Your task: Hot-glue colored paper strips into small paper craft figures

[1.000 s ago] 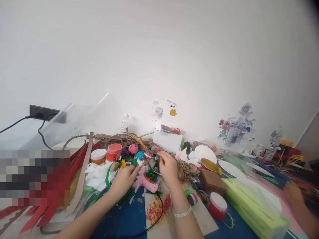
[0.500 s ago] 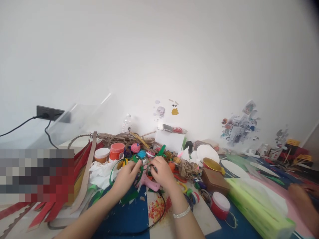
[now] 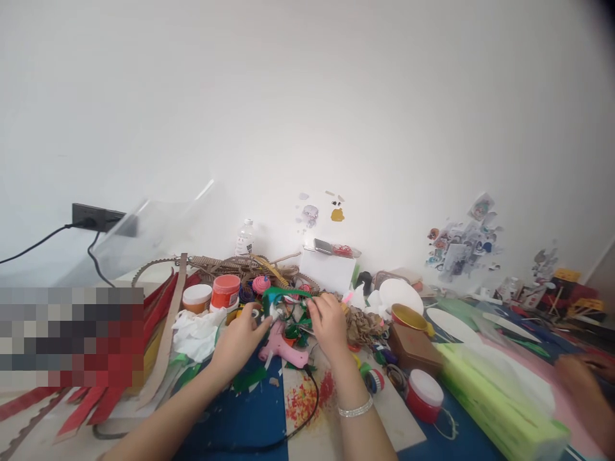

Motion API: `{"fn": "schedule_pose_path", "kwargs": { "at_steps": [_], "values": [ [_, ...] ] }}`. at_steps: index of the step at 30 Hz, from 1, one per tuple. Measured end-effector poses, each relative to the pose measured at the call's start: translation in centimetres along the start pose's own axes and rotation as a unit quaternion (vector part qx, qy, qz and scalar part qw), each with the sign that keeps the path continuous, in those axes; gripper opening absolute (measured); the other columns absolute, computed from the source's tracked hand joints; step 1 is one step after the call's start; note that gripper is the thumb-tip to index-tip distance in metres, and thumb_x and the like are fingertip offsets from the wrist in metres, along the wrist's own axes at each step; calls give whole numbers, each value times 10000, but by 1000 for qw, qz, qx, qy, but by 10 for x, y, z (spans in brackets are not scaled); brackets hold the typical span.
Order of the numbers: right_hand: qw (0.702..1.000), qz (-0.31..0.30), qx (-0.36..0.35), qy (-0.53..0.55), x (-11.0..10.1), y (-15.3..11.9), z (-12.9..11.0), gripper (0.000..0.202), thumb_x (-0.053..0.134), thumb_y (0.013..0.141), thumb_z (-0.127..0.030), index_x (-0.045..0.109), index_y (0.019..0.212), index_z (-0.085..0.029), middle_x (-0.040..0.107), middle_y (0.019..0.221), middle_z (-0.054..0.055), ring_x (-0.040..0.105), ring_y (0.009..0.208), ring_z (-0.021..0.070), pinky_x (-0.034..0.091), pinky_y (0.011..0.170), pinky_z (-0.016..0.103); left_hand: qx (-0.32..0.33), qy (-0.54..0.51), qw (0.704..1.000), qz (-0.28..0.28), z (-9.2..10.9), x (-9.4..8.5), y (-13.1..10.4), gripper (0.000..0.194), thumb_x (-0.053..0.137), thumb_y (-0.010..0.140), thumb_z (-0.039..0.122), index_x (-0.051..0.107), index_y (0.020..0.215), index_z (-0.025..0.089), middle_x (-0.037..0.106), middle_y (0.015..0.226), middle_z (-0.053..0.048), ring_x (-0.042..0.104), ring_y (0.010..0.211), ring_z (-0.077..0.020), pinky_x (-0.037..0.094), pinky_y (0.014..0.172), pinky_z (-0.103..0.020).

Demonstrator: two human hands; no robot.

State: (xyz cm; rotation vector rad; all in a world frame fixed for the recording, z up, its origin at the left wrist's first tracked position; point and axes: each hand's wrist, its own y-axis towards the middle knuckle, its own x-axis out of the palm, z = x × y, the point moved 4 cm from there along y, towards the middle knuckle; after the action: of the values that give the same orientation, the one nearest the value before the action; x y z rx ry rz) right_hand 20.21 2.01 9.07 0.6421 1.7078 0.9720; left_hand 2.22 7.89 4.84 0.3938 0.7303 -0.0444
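One green strip (image 3: 291, 292), pinched by the right hand (image 3: 329, 325), runs lengthwise leftward toward the left hand (image 3: 240, 340), whose hold is unclear.

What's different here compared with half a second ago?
The right hand has moved to the right, away from the left hand. A green strip now stretches across toward the right hand, where green loops showed near the left hand before; any grip change is unclear. The pink glue gun stayed put.
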Motion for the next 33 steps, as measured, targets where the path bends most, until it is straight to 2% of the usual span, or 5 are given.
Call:
{"fn": "schedule_pose_path", "kwargs": {
  "at_steps": [7,13,24,29,33],
  "values": [
    [989,83,120,-26,-14,-1,21,459,293,940,-338,593,626,-187,586,575,50,527,567,180,348,549,267,52,93,993,-43,2,6,-2,370,434,776,529,676,769,250,716,767,-61,633,733,-256,312,533,-261],
    [968,146,202,-35,-29,-4,39,428,277,934,-378,640,954,-152,687,761,101,616,646,216,379,553,270,56,75,995,-39,4,4,-4,438,435,752,592,675,655,240,692,623,-63,637,670,-250,313,518,-252],
    [994,37,12,-102,-4,2,0,303,403,873,-229,613,656,-205,600,580,34,523,585,172,319,558,262,96,-189,976,-54,18,1,-14,508,288,842,519,685,914,209,708,921,-53,622,851,-243,450,689,-280],
    [993,23,-11,-114,7,1,-9,273,428,855,-202,598,642,-199,599,588,45,521,604,178,329,569,268,143,-126,978,-85,29,2,-18,329,502,751,468,693,804,205,675,788,-48,597,756,-228,433,686,-289],
    [995,18,-6,-102,9,0,-10,250,450,843,-199,605,647,-202,618,602,46,531,619,187,346,581,276,170,-75,981,-54,34,2,-20,299,432,792,390,669,718,225,605,765,-36,573,743,-200,419,681,-274]
  ]
}}
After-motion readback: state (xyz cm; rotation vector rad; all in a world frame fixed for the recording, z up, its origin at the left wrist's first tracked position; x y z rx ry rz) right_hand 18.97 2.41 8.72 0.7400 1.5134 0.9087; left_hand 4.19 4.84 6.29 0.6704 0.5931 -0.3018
